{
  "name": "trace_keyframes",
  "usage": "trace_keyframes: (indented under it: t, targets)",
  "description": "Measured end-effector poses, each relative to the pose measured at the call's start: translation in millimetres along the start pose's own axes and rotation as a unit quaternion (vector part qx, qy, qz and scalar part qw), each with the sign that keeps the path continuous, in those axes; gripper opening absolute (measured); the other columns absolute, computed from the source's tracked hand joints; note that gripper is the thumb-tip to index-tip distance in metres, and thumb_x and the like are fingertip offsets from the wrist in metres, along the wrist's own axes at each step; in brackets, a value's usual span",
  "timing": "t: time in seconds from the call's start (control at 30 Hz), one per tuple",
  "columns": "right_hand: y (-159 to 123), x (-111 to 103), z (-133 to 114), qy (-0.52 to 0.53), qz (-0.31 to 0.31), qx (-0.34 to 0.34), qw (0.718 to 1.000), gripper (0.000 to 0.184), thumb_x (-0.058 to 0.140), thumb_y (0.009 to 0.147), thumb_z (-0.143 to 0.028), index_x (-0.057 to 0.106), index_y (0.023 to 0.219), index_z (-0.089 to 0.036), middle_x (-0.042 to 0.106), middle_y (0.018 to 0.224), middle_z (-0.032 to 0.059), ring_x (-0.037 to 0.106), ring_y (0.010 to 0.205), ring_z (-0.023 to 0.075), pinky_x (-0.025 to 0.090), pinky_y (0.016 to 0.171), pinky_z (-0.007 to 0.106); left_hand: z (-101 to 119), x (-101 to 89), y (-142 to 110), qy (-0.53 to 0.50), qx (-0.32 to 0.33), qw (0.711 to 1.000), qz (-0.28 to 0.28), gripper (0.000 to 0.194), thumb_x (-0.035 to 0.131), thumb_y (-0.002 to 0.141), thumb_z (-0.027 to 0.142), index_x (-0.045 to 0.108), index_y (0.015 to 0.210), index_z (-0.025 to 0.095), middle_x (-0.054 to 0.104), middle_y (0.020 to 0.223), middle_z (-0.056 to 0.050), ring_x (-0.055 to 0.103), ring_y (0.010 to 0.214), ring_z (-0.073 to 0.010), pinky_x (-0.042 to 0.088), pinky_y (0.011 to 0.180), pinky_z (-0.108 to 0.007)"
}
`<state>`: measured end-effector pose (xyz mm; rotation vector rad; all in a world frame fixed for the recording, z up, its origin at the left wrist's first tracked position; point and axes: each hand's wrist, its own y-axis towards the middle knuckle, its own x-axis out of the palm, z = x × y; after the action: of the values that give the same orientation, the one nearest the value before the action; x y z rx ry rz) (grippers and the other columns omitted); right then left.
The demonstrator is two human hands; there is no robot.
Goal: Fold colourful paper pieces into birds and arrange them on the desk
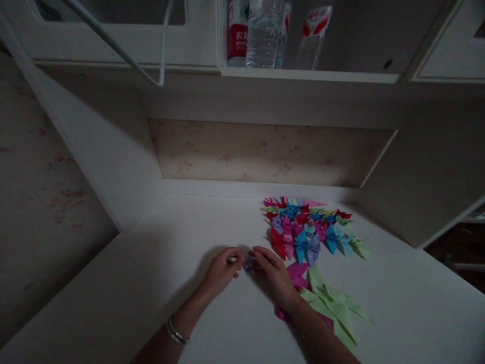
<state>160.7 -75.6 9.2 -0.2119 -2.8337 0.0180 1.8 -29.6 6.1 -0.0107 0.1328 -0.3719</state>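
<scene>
Head view: the right hand (275, 275) has its fingers closed on a small blue folded paper (248, 264), just above the middle of the white worktop (212, 217). Over to the left hand (222, 273), fingers curled beside it, tips near each other, and whether they grip anything I cannot tell. Right of the hands, colourful origami pieces (303, 227) crowd together, with a big pale-green one (333, 303) nearer the right forearm.

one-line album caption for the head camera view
Two hands work with a small blue-purple piece beside rows of colorful folded paper figures on a white desk.
</scene>
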Motion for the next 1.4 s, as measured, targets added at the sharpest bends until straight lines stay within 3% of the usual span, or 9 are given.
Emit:
trace_keyframes:
  t: [0.13,0.27,0.43,0.57,0.67,0.83,1.0,1.13,1.4]
  targets:
    - [0.5,-4.2,6.4,-0.201,0.017,-0.084,0.976,0.035,0.063,0.078,-0.044,0.064,0.102,-0.018,0.065,0.082,0.0040,0.056,0.063,0.0146,0.044,0.055,0.026,-10.2,0.0,1.9,0.028,0.015,0.999,-0.009,0.042,0.059,0.077,0.038,0.058,0.112,0.015,0.064,0.106,-0.011,0.062,0.072,-0.0161,0.051,0.054,-0.025]
    - [-3.7,-5.5,2.9,-0.390,0.013,-0.192,0.901,0.032,0.064,0.078,-0.033,0.064,0.107,-0.020,0.060,0.094,0.0067,0.058,0.077,0.0177,0.049,0.069,0.029,-15.8,-0.7,3.3,0.058,0.033,0.998,-0.017,0.038,0.059,0.078,0.037,0.061,0.110,0.016,0.067,0.105,-0.010,0.063,0.072,-0.0169,0.050,0.058,-0.026]
    - [-9.2,-1.0,2.7,-0.463,-0.038,-0.236,0.854,0.039,0.066,0.076,-0.025,0.061,0.115,-0.023,0.055,0.109,0.0081,0.057,0.098,0.0194,0.048,0.086,0.030,-11.9,-1.1,4.1,0.036,0.034,0.998,-0.048,0.034,0.056,0.080,0.034,0.064,0.110,0.018,0.068,0.107,-0.009,0.064,0.080,-0.0185,0.050,0.062,-0.026]
    - [-9.9,-0.7,4.0,-0.478,-0.100,-0.250,0.836,0.038,0.059,0.079,-0.016,0.060,0.116,-0.026,0.057,0.116,0.0071,0.055,0.107,0.0186,0.045,0.093,0.032,-6.6,-2.0,4.5,-0.011,-0.020,1.000,-0.015,0.051,0.058,0.079,0.035,0.050,0.127,0.017,0.056,0.127,-0.015,0.064,0.083,-0.0189,0.050,0.055,-0.025]
    - [-10.7,0.5,-0.7,-0.454,-0.142,-0.257,0.841,0.040,0.051,0.081,-0.010,0.060,0.117,-0.026,0.057,0.123,0.0058,0.053,0.114,0.0176,0.043,0.097,0.034,-2.1,-3.3,4.3,-0.019,-0.036,0.999,-0.017,0.053,0.059,0.079,0.037,0.050,0.127,0.017,0.059,0.120,-0.015,0.064,0.078,-0.0169,0.048,0.052,-0.022]
    - [-12.1,4.5,-6.6,-0.385,-0.178,-0.258,0.868,0.041,0.044,0.082,-0.008,0.061,0.113,-0.028,0.061,0.123,0.0029,0.057,0.111,0.0151,0.044,0.097,0.033,6.0,-2.8,2.3,-0.006,-0.037,0.999,-0.028,0.039,0.056,0.079,0.043,0.063,0.102,0.013,0.064,0.070,-0.003,0.056,0.054,-0.0118,0.043,0.046,-0.021]
    - [-10.9,2.4,2.3,-0.324,-0.114,-0.233,0.910,0.030,0.051,0.084,-0.017,0.062,0.110,-0.025,0.061,0.122,0.0042,0.058,0.109,0.0169,0.046,0.095,0.031,15.8,-5.6,-1.9,-0.076,-0.061,0.995,-0.008,0.030,0.058,0.075,0.035,0.064,0.096,0.015,0.067,0.083,-0.006,0.063,0.068,-0.0163,0.048,0.053,-0.024]
    - [-8.3,-1.4,4.6,-0.285,-0.044,-0.141,0.947,0.036,0.058,0.082,-0.029,0.058,0.117,-0.020,0.068,0.104,0.0070,0.065,0.089,0.0181,0.052,0.079,0.030,18.4,-8.8,-2.9,-0.183,-0.051,0.982,0.001,0.027,0.060,0.074,0.031,0.066,0.095,0.016,0.068,0.091,-0.007,0.063,0.078,-0.0177,0.051,0.066,-0.028]
    - [-0.3,-3.3,5.1,-0.207,-0.019,-0.103,0.973,0.029,0.062,0.080,-0.039,0.066,0.100,-0.018,0.069,0.086,0.0042,0.060,0.072,0.0154,0.047,0.063,0.025,17.9,-6.5,-4.5,-0.289,-0.026,0.957,-0.008,0.023,0.069,0.073,0.029,0.066,0.092,0.016,0.066,0.095,-0.006,0.061,0.092,-0.0184,0.048,0.088,-0.033]
